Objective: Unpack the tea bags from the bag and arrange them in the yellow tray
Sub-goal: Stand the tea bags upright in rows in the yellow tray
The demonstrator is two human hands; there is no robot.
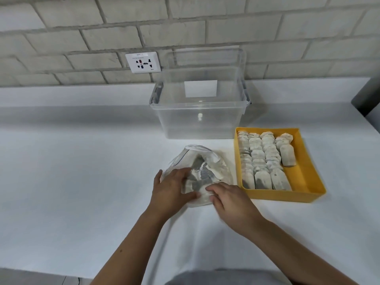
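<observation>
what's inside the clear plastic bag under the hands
A few white paper tea bags with dark contents show through the crumpled clear plastic bag. The left hand and right hand cover its near end, so the count is unclear.

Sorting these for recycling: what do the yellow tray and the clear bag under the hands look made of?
Yellow tray: likely rigid plastic, matte, with straight thin walls. Clear bag: thin glossy plastic film; it crumples and tea bags show through.
</observation>
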